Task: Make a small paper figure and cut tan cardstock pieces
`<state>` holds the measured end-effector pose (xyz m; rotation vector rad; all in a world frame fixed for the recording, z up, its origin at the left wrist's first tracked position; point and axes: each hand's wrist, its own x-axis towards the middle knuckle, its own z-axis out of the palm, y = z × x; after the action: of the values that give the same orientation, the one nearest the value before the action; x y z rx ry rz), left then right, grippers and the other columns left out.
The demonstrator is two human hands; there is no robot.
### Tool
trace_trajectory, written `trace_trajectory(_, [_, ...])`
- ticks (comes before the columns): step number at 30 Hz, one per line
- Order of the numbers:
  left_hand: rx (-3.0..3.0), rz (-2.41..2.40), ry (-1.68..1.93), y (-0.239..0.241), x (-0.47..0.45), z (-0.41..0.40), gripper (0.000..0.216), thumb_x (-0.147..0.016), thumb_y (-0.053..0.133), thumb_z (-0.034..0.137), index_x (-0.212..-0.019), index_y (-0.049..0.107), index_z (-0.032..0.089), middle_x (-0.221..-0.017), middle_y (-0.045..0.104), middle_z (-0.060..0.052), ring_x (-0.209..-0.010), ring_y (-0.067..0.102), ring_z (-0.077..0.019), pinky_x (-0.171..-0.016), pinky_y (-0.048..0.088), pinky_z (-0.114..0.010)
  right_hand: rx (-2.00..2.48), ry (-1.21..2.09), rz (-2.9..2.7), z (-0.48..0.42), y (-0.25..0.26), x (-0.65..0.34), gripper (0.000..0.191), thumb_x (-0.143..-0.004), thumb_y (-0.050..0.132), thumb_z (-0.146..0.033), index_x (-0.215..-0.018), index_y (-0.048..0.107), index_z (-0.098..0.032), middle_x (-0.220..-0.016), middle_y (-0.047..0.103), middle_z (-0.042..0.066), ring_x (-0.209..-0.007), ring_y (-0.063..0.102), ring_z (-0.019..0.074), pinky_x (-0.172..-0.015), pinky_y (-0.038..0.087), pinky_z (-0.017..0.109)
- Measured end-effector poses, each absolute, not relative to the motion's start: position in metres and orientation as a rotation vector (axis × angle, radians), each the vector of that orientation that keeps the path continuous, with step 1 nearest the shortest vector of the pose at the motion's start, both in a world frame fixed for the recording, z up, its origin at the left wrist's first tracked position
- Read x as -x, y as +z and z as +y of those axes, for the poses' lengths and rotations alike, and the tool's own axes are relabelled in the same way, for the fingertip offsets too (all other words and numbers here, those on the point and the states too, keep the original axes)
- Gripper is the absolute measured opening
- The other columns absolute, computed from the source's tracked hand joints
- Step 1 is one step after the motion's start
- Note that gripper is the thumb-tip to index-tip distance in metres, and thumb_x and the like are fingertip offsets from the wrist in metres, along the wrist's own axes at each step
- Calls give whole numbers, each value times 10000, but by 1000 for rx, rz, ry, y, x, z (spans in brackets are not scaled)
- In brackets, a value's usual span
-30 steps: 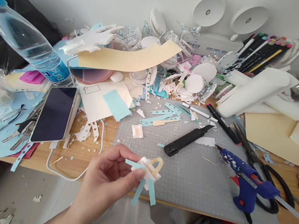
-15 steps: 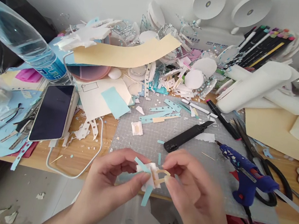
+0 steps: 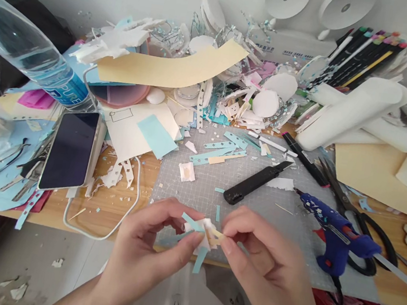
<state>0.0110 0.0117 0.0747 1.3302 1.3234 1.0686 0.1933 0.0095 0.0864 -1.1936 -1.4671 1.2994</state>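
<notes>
My left hand [image 3: 150, 246] is closed, pinching a small white paper craft piece [image 3: 207, 224] between thumb and fingers. Light blue paper strips [image 3: 200, 260] stick out from the piece at its upper left and below. From its right side comes a narrow cream paper strip [image 3: 217, 233], with my right hand [image 3: 267, 265] pinching the end between thumb and forefinger. Both hands are just above the near edge of a grey cutting mat [image 3: 197, 197]. The fingers partly hide the piece, so its full shape cannot be made out.
On the mat lie a black utility knife [image 3: 254, 182] with its blade out, a small white square [image 3: 186, 172] and blue scraps. To the right are a blue glue gun [image 3: 339, 232] and scissors [image 3: 362, 230]. Left stand a phone [image 3: 71, 151] and water bottle [image 3: 39, 56].
The cream strip bowed out in an open loop before; now it looks flatter and narrower. My right fingertips have come slightly closer to the white piece. The left hand keeps its hold.
</notes>
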Motion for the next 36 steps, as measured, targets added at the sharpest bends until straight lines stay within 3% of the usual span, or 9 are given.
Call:
trace_trajectory(14, [-1346, 1298, 1052, 76, -12, 12, 175, -792, 746, 148, -905, 764, 281, -777, 715, 41, -669, 604, -89, -641, 508, -153, 1155, 1187, -1574, 6, 86, -192, 157, -944, 510, -138, -828, 551, -235, -800, 547, 16, -711, 525, 154, -623, 432, 282])
trace_trajectory(36, [-1386, 1142, 1038, 69, -9, 10, 236, -820, 725, 135, -984, 727, 305, -858, 723, 42, -803, 646, -118, -737, 518, -203, 1265, 1068, -1611, 5, 77, -189, 140, -938, 579, -181, -822, 520, -233, -761, 520, -27, -694, 506, 124, -629, 433, 256])
